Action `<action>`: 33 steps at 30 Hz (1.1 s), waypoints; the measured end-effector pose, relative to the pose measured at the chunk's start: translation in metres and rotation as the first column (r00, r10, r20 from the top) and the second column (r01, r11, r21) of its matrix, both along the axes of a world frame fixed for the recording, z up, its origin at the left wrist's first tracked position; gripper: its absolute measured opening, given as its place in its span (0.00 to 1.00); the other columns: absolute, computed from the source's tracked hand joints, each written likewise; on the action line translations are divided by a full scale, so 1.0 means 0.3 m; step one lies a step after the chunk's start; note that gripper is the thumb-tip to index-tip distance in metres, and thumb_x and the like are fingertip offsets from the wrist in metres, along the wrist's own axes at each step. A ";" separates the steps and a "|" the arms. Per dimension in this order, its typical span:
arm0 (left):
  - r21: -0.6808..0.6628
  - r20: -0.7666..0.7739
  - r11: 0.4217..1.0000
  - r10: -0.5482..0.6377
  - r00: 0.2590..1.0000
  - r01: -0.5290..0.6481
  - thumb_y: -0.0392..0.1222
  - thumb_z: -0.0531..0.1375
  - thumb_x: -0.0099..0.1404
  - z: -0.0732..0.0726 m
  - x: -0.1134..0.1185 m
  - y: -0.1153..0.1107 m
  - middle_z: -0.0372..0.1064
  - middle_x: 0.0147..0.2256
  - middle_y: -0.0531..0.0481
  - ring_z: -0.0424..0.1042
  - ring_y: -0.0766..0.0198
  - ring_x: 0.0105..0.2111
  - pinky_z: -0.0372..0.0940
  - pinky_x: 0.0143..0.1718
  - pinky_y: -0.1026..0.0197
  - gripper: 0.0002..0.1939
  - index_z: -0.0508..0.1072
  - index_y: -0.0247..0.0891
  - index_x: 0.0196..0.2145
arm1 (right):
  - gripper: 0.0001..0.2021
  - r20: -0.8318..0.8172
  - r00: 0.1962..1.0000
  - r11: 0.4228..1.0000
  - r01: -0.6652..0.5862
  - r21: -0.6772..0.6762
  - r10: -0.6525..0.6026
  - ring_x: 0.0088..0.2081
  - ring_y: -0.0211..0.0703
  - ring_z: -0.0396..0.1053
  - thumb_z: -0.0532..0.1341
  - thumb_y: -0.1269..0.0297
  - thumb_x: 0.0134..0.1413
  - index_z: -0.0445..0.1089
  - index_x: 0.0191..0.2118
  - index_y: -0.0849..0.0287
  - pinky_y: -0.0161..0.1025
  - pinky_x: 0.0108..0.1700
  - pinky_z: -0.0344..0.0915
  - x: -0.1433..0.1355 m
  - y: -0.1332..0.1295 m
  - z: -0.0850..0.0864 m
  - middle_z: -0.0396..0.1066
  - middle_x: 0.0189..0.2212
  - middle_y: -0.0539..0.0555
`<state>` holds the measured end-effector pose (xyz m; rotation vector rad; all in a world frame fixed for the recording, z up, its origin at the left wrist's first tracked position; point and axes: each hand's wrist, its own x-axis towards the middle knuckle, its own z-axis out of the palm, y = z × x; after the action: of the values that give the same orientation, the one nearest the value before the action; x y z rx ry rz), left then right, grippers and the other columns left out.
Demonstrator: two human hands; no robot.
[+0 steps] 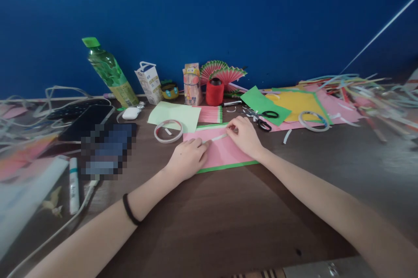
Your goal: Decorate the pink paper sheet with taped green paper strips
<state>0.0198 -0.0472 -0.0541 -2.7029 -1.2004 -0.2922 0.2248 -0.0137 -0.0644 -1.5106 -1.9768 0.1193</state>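
Note:
A pink sheet of paper (230, 152) with green edges lies flat on the brown table in front of me. A narrow white strip of tape (219, 137) runs across it between my hands. My left hand (188, 159) rests on the paper's left side, fingers curled together, its fingertips at the strip's left end. With thumb and index finger pinched, my right hand (244, 137) grips the strip's right end near the paper's top edge. One tape roll (168, 131) lies left of the paper; a second roll (314, 121) is to the right. Black-handled scissors (265, 121) lie beyond my right hand.
Along the blue wall stand a green bottle (112, 73), a drink carton (148, 82), a small patterned box (192, 84) and a red container (214, 93) before folded paper fans (225, 73). Phone (109, 149), marker (74, 186) and cables lie left. Coloured paper (295, 103) and strips lie right.

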 end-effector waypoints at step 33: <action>-0.366 -0.135 0.863 0.321 0.938 -0.348 0.39 0.52 0.52 0.151 -0.256 0.178 0.72 0.33 0.47 0.69 0.57 0.33 0.59 0.32 0.60 0.09 0.69 0.38 0.30 | 0.03 0.102 0.969 0.972 -0.231 0.044 0.225 0.33 0.42 0.59 0.55 0.69 0.52 0.63 0.29 0.59 0.37 0.38 0.55 -0.018 -0.018 0.006 0.65 0.27 0.52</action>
<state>-0.0570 0.0062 -0.0087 -2.7028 -1.8408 0.1011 0.2193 -0.0192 -0.0628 -1.2711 -2.2087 0.0881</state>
